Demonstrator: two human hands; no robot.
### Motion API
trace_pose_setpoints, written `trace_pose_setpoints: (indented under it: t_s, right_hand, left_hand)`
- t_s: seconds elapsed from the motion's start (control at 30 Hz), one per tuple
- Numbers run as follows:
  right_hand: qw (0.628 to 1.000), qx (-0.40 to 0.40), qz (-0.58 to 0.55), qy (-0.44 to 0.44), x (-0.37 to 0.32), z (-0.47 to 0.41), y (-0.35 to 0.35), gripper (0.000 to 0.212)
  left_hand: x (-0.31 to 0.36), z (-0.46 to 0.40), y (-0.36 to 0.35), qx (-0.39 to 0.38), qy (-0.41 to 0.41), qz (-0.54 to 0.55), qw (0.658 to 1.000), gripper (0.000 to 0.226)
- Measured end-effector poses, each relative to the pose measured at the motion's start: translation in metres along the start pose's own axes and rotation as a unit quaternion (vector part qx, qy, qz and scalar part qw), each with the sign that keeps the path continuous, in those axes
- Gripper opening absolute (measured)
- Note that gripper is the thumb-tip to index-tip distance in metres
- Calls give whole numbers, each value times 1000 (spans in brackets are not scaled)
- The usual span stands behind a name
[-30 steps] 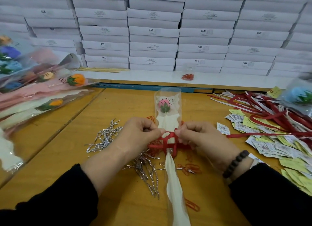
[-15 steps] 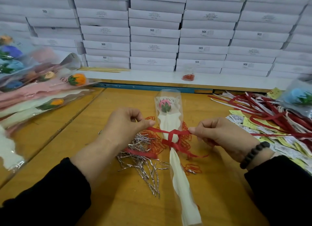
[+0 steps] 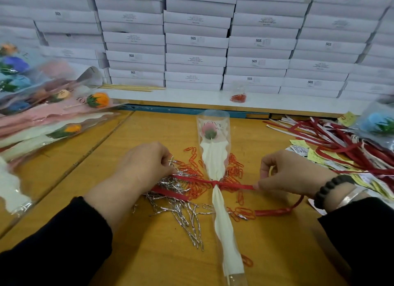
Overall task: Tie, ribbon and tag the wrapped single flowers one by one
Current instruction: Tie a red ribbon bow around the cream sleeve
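Note:
A single pink flower in a clear and white wrap (image 3: 214, 157) lies lengthwise on the wooden table (image 3: 266, 253), bloom pointing away from me. A red ribbon (image 3: 234, 185) is knotted around its narrow waist. My left hand (image 3: 145, 168) pinches the ribbon's left end, and my right hand (image 3: 287, 174) pinches the right end. The ribbon runs taut and level between them. One loose tail curls back under my right wrist.
Silver twist ties (image 3: 181, 209) and red paper clips (image 3: 234, 170) lie scattered around the flower. Red ribbons (image 3: 341, 140) and paper tags (image 3: 319, 157) pile at the right. Wrapped flowers (image 3: 53, 119) are heaped at the left. White boxes (image 3: 196, 40) stack along the back.
My hands have drawn apart sideways from the flower's middle, pulling the ribbon's loops down into a tight knot. The flower has stayed in place.

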State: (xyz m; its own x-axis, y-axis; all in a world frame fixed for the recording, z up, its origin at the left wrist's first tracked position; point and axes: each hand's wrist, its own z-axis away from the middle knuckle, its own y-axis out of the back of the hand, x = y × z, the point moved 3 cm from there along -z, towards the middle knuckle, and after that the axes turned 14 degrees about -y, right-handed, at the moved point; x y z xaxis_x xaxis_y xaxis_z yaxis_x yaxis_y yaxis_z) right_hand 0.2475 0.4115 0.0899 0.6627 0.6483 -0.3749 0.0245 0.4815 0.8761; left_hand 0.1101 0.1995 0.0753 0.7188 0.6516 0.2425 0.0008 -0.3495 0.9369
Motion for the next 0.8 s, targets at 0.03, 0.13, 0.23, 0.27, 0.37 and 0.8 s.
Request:
trace_pose_setpoints:
  t_s: [0.03,0.13,0.23,0.27,0.37,0.8]
  right_hand:
    - [1000,7,12,0,-1,2,1,19]
    - [996,58,45,46,-9,6,-1,19]
    - [988,92,16,125,-24,12,-13,13]
    - [985,92,9,143,-28,13,-19,11]
    - [976,101,4,191,-38,14,-35,8]
    - [968,122,-7,220,-43,17,-46,9]
  left_hand:
    - [1,0,0,-1,-1,-2,1000,36]
    - [9,2,-3,25,-32,-17,999,28]
    - [20,4,-6,74,-82,15,994,24]
    - [25,5,-8,71,-100,46,991,22]
    - [40,9,-17,30,-157,78,984,22]
    - [50,10,-22,63,-204,46,976,10]
